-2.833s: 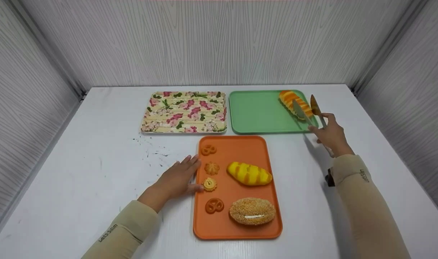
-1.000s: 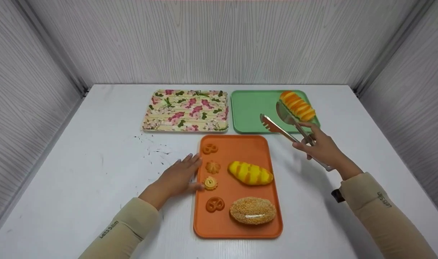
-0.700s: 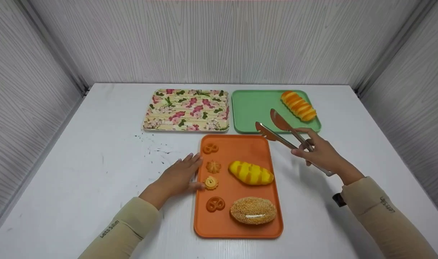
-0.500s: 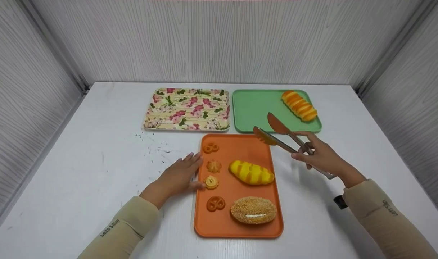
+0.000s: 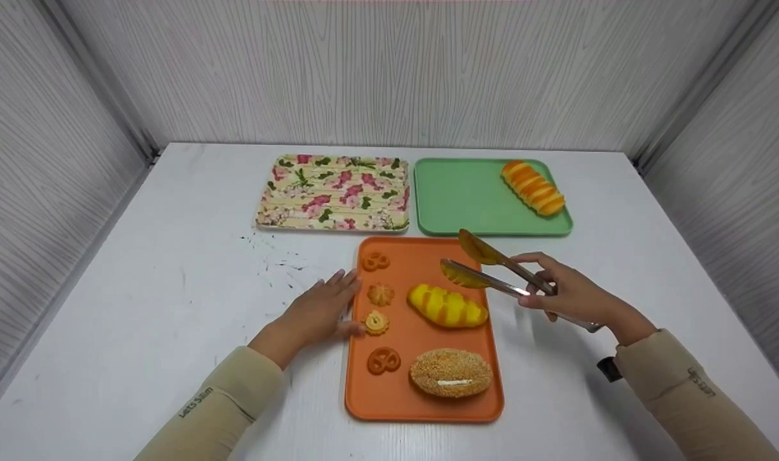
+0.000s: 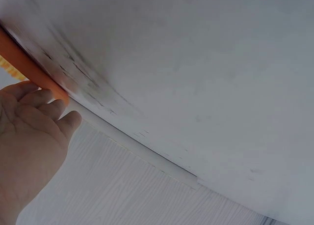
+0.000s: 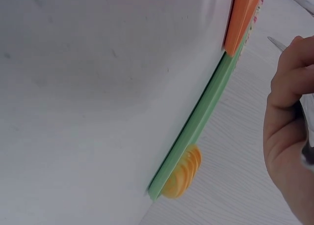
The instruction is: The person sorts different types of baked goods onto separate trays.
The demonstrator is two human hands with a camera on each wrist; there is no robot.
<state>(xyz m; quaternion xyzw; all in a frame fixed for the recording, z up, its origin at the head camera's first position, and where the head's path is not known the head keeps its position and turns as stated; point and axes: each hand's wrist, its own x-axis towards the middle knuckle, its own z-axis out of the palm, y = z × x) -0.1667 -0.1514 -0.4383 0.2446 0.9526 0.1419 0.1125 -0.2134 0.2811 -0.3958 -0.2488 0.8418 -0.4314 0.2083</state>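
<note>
In the head view my right hand (image 5: 571,291) grips metal tongs (image 5: 501,282), their arms spread apart with nothing between them. The tong tips hang over the upper right of an orange tray (image 5: 421,410), just above a yellow striped bread roll (image 5: 447,306). A sesame-covered bread (image 5: 451,373) lies below that roll. My left hand (image 5: 315,314) rests at the tray's left edge with fingers extended, its thumb near a round cookie (image 5: 376,323). In the left wrist view, the left hand's fingertips (image 6: 41,96) are right at the tray's side.
A green tray (image 5: 459,195) at the back right bears an orange striped bread (image 5: 532,187). Beside it lies a floral tray (image 5: 335,192). Two pretzels (image 5: 384,361) and a flower-shaped cookie (image 5: 381,294) line the orange tray's left side. Panel walls (image 5: 389,77) enclose the white table.
The tongs have moved from the orange striped bread on the green tray leftward and toward me, over the orange tray, spread apart. My left hand has stayed in place.
</note>
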